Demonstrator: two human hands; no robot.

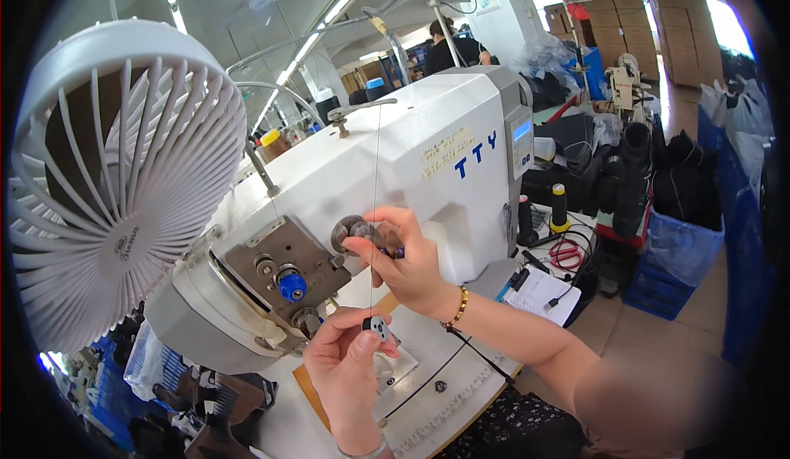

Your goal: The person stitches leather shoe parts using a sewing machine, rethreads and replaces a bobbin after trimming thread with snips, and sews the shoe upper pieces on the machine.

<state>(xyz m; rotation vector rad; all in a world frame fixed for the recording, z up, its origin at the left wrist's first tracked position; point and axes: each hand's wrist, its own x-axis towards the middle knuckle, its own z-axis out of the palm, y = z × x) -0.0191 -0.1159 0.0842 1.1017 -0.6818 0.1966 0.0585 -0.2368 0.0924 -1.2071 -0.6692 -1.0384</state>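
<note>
Lower centre, our left hand (346,367) pinches a metal piece (378,327); thread (378,156) climbs upright to our right hand (405,263), grip unclear.

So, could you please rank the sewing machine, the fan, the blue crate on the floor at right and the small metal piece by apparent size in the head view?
1. Sewing machine
2. Fan, probably enlarged by nearness to the camera
3. Blue crate
4. Small metal piece in the left hand
</note>
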